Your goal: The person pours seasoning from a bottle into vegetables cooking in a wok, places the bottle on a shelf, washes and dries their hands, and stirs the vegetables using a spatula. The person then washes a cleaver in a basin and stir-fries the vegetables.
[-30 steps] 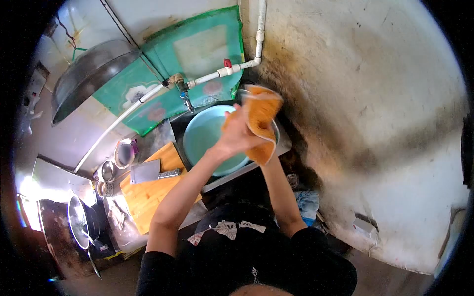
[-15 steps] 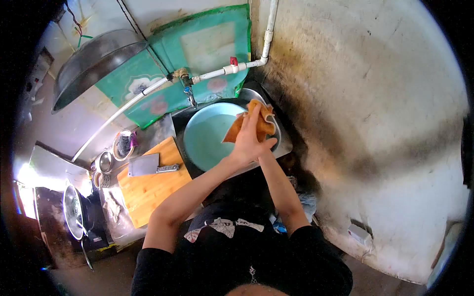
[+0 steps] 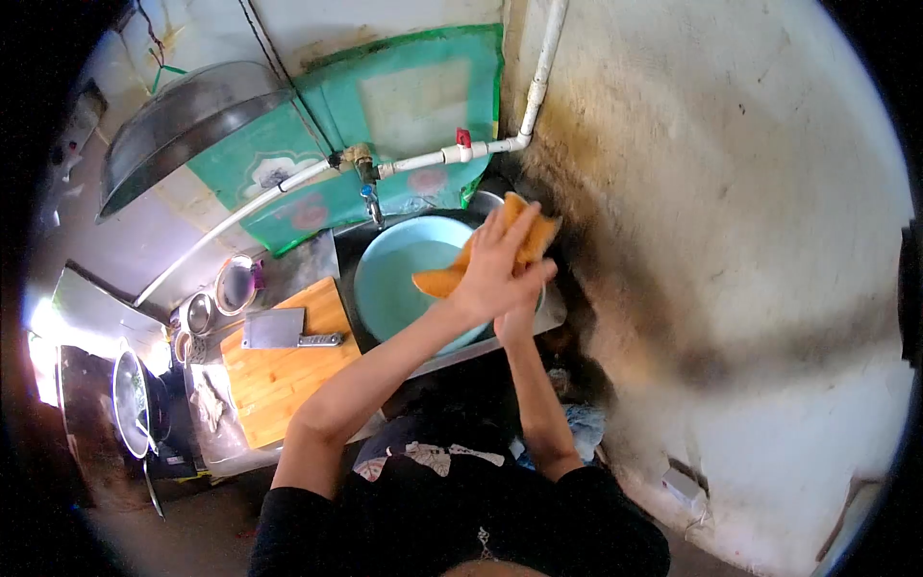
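An orange cloth (image 3: pixel 535 240) with a pale edge is bunched between my two hands, over the right side of a light blue basin (image 3: pixel 389 279) that holds water. My left hand (image 3: pixel 495 269) lies on top of the cloth with its fingers spread and the thumb out to the right. Beneath it, my right hand (image 3: pixel 517 315) is mostly hidden by the left hand and the cloth; only its lower part and the wrist show. One flap of cloth sticks out to the left over the basin.
A cleaver (image 3: pixel 276 329) lies on a wooden cutting board (image 3: pixel 288 385) left of the basin. Above the basin is a tap (image 3: pixel 371 204) on a white pipe (image 3: pixel 413 165). A large metal wok (image 3: pixel 192 125) hangs upper left. Bowls (image 3: pixel 234 286) and a pan (image 3: pixel 131 402) stand at left.
The cloth, held up and hanging open a second ago, is now bunched between my hands. My left hand has spread over it. The view has shifted slightly.
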The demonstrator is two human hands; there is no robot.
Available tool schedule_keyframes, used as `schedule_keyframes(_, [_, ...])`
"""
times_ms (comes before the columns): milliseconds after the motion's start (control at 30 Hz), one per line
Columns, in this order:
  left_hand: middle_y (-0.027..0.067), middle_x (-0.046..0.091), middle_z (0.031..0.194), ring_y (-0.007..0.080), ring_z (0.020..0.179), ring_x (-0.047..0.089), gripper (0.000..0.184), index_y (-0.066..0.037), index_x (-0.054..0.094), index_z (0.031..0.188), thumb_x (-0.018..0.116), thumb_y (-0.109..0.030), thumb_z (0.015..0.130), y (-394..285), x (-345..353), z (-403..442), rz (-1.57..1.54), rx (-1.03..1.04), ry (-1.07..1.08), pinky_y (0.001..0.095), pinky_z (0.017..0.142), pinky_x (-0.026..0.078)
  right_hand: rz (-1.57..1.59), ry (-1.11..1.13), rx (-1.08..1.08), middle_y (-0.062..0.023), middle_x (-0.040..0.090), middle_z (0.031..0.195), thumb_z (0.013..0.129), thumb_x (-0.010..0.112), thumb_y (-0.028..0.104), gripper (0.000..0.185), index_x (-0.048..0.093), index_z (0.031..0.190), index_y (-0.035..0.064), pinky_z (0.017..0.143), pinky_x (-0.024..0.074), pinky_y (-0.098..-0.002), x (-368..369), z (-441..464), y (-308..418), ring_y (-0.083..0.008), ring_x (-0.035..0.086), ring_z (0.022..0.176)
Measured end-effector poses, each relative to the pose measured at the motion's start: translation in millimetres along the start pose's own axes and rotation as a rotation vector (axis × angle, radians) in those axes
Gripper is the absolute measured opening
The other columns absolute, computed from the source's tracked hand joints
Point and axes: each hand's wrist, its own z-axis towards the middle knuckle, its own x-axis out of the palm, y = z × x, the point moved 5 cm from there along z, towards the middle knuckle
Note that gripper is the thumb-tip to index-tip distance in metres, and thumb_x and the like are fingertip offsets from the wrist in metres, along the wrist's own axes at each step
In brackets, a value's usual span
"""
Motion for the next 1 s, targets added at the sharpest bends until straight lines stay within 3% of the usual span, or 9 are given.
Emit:
schedule_keyframes(167, [0.03,0.025,0.142,0.0451,0.132,0.025,0.082,-0.009,0.031,0.141,0.07,-0.036,0.075,-43.7,-15.8,5.1,0.205,0.229,0.097,0.0468,0.109,0.02,-0.013,-0.135,-0.211,-0.0155,0.048,0.115,0.096,0.045,0.025,0.03,0.052,0.111,0.0002,0.091,0.0368,-0.0371,19.9,-1.9,-6.2,-0.0233,0.046,0.108])
schedule_keyframes(267, [0.028,0.018,0.145,0.044,0.133,0.022,0.083,-0.009,0.028,0.142,0.071,-0.029,0.075,-51.6,-39.3,-10.9,0.324,0.144,0.083,0.0464,0.11,0.02,-1.24,-0.101,-0.947,-0.0165,0.052,0.103,0.095,0.047,0.026,0.029,0.053,0.103,-0.0004,0.084,0.0396,-0.0386,38.7,26.5,13.7,-0.0251,0.051,0.097])
schedule_keyframes(333, [0.0266,0.031,0.14,0.0407,0.129,0.033,0.074,-0.006,0.034,0.139,0.071,-0.02,0.076,-37.8,-55.5,-44.9,0.038,-0.028,0.025,0.0438,0.107,0.029,-1.389,-0.156,-1.153,-0.0172,0.055,0.095,0.094,0.048,0.027,0.029,0.054,0.098,-0.0008,0.079,0.0414,-0.0396,56.7,69.4,18.3,-0.0263,0.054,0.09])
schedule_keyframes(400, [0.0232,0.049,0.127,0.0366,0.119,0.048,0.055,-0.002,0.046,0.129,0.068,-0.013,0.08,-9.5,-63.1,-101.8,-0.057,-0.259,0.109,0.0398,0.099,0.04,-0.913,-0.159,-0.616,-0.0151,0.048,0.076,0.092,0.05,0.03,0.032,0.05,0.09,-0.0016,0.069,0.0389,-0.0402,70.1,136.4,18.8,-0.0282,0.05,0.074])
schedule_keyframes(567, [0.0164,0.064,0.106,0.0247,0.1,0.062,0.033,0.002,0.057,0.114,0.063,-0.012,0.085,9.0,-116.9,-258.6,-0.076,-0.83,0.056,0.0334,0.087,0.049,-2.09,0.312,-0.077,-0.0207,0.064,0.103,0.081,0.057,0.032,0.04,0.06,0.112,0.007,0.077,0.0482,-0.046,113.4,217.7,20.7,-0.0378,0.062,0.091])
schedule_keyframes(633, [0.0128,0.066,0.103,0.0186,0.092,0.063,0.03,0.0,0.057,0.115,0.059,-0.015,0.088,2.7,-133.5,-329.2,-0.158,-1.081,-0.225,0.0322,0.082,0.051,-1.946,0.107,-0.603,-0.0189,0.065,0.102,0.086,0.052,0.032,0.038,0.059,0.113,0.0069,0.079,0.0481,-0.046,89.9,256.3,17.7,-0.0372,0.062,0.091])
schedule_keyframes(733, [0.0118,0.066,0.101,0.0192,0.091,0.063,0.031,0.0,0.058,0.115,0.058,-0.018,0.089,-17.4,-145.5,-410.4,-0.115,-1.322,-0.407,0.0321,0.082,0.051,-1.755,0.466,-0.418,-0.0209,0.063,0.107,0.093,0.048,0.031,0.041,0.055,0.118,-0.0002,0.082,0.0464,-0.0421,50.9,299.7,-5.0,-0.0373,0.06,0.096])
schedule_keyframes(867, [0.0161,0.066,0.098,0.0244,0.09,0.065,0.032,0.0,0.062,0.107,0.055,-0.025,0.09,-22.0,-135.0,-490.6,-0.047,-1.462,-0.491,0.0342,0.08,0.051,-1.375,0.197,-0.705,-0.0189,0.055,0.124,0.094,0.046,0.011,0.031,0.053,0.122,0.0014,0.093,0.0433,-0.0379,100.9,186.5,23.7,-0.0304,0.056,0.109])
schedule_keyframes(1000, [0.0167,0.066,0.099,0.0248,0.094,0.064,0.034,0.001,0.065,0.101,0.05,-0.028,0.089,-22.0,-137.7,-540.1,-0.061,-1.541,-0.591,0.0353,0.084,0.048,-1.106,0.497,-0.823,-0.0142,0.06,0.112,0.096,0.045,0.008,0.026,0.055,0.117,-0.0036,0.08,0.0503,-0.0332,156.2,33.4,-8.5,-0.0221,0.061,0.094])
